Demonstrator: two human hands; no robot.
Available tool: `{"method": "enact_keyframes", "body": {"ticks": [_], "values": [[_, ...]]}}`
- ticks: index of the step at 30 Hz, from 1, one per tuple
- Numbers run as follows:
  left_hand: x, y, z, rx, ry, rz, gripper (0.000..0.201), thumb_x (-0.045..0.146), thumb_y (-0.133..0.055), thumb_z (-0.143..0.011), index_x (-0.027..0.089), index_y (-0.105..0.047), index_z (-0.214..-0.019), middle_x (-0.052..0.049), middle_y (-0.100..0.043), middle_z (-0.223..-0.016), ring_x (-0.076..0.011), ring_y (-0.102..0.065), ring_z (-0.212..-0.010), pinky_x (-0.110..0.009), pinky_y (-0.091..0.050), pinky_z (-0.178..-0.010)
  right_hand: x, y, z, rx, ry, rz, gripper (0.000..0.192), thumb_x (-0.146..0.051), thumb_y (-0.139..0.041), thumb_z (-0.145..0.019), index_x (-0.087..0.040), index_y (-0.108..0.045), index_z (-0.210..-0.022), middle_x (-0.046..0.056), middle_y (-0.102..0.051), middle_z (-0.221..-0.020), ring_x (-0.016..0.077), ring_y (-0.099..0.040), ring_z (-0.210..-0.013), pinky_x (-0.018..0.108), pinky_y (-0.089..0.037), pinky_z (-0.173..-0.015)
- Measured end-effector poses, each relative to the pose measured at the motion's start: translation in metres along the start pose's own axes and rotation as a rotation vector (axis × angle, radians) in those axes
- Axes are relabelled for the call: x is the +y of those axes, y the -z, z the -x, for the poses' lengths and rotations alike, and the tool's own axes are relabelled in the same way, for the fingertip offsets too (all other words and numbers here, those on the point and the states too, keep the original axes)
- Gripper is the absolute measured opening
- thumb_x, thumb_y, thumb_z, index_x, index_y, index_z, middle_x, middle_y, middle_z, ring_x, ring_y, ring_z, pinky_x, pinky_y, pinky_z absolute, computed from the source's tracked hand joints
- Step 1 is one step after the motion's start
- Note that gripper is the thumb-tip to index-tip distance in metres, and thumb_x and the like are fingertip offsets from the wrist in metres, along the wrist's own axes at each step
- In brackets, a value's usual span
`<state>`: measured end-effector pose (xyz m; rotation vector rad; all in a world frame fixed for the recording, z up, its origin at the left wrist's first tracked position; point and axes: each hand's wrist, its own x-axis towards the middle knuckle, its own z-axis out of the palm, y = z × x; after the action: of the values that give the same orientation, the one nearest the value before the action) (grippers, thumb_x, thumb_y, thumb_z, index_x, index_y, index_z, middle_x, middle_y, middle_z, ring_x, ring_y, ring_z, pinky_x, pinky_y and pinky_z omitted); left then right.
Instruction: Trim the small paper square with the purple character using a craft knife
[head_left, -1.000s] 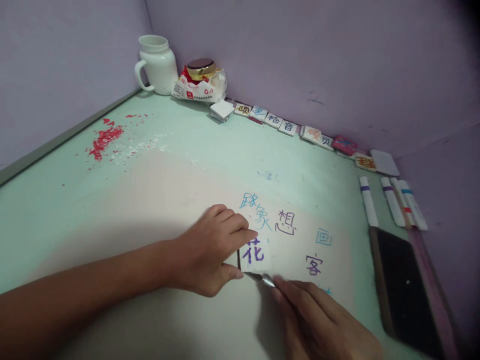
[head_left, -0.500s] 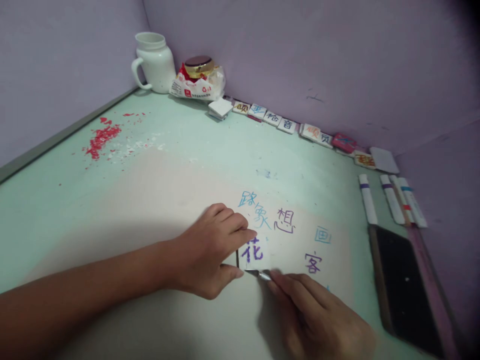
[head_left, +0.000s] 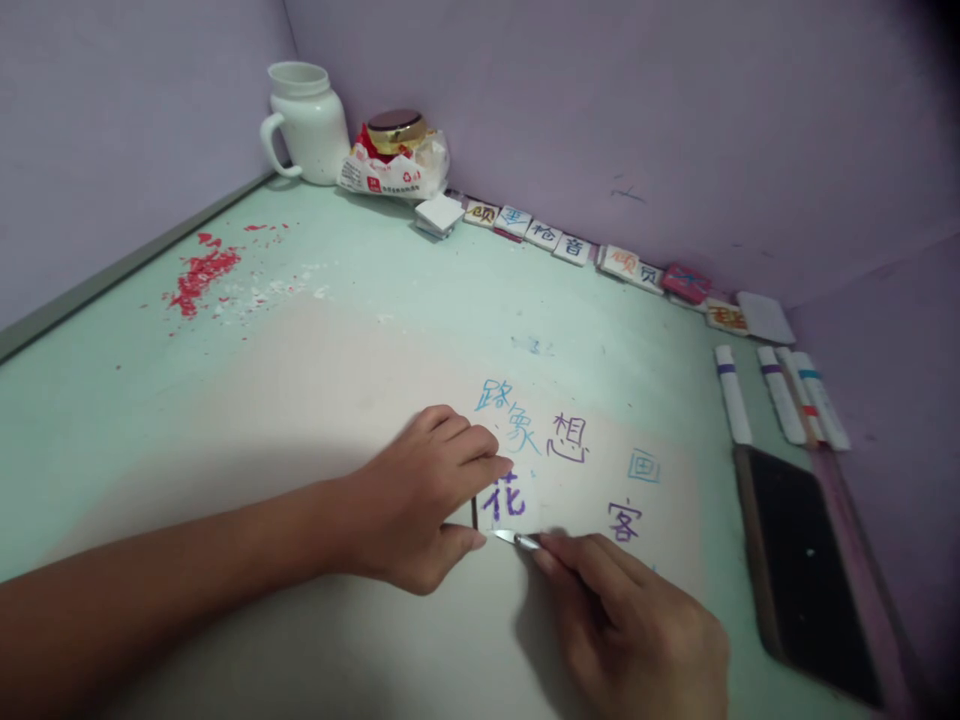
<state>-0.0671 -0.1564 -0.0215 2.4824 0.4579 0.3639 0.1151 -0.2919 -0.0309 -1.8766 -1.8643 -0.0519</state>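
Well in from the table's (head_left: pixel 420 290) far edge, the left hand (head_left: pixel 431 500) braces a flat, white square tile (head_left: pixel 508 505), marked in purple, between thumb and forefinger; the right hand (head_left: pixel 637 620) clasps a slim craft knife (head_left: pixel 517 539), its pointed metal blade at the tile's near side. Good control calls for light pressure, thumb clear of the tip. Flaky red shavings (head_left: pixel 204 278) lie toward the left edge.

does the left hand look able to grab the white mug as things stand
Probably not: the left hand holds the white square marked 花, and the white mug stands well away in the far left corner.
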Motion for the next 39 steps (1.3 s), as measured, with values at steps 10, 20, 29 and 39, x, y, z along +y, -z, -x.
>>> {"method": "enact_keyframes", "body": {"ticks": [10, 20, 29, 39], "values": [[-0.001, -0.003, 0.001, 0.036, -0.023, 0.003, 0.045, 0.021, -0.06, -0.075, 0.01, -0.057, -0.119, -0.014, -0.058, -0.11, -0.0282, -0.05, -0.099, -0.047, -0.035, -0.097, -0.01, 0.001, -0.002, -0.019, -0.101, 0.082, 0.033, -0.034, -0.044, -0.093, -0.024, -0.07, -0.075, -0.003, -0.072, -0.065, 0.0118, -0.061, -0.047, 0.026, -0.036, -0.046], [-0.001, -0.005, 0.001, 0.048, -0.03, 0.001, 0.045, 0.021, -0.059, -0.075, 0.01, -0.057, -0.119, -0.014, -0.059, -0.109, -0.0279, -0.051, -0.098, -0.048, -0.035, -0.097, -0.01, -0.001, -0.001, -0.023, -0.093, 0.068, 0.03, -0.032, -0.047, -0.092, -0.026, -0.07, -0.073, -0.005, -0.067, -0.06, 0.0124, -0.058, -0.049, 0.025, -0.034, -0.048], [-0.001, -0.005, 0.001, 0.043, -0.022, 0.003, 0.045, 0.023, -0.059, -0.075, 0.01, -0.057, -0.119, -0.014, -0.059, -0.108, -0.0278, -0.051, -0.097, -0.048, -0.036, -0.096, -0.008, 0.002, -0.007, -0.09, -0.12, 0.161, 0.038, -0.04, -0.039, -0.094, -0.026, -0.066, -0.071, -0.003, -0.068, -0.06, 0.0159, -0.06, -0.047, 0.028, -0.031, -0.045], [-0.001, -0.005, 0.001, 0.056, -0.025, -0.003, 0.043, 0.023, -0.058, -0.076, 0.012, -0.057, -0.118, -0.013, -0.059, -0.107, -0.0277, -0.053, -0.097, -0.047, -0.036, -0.096, -0.001, 0.002, -0.014, -0.068, -0.069, 0.084, 0.033, -0.037, -0.044, -0.091, -0.027, -0.066, -0.068, -0.005, -0.067, -0.056, 0.013, -0.058, -0.045, 0.026, -0.031, -0.043]]}}
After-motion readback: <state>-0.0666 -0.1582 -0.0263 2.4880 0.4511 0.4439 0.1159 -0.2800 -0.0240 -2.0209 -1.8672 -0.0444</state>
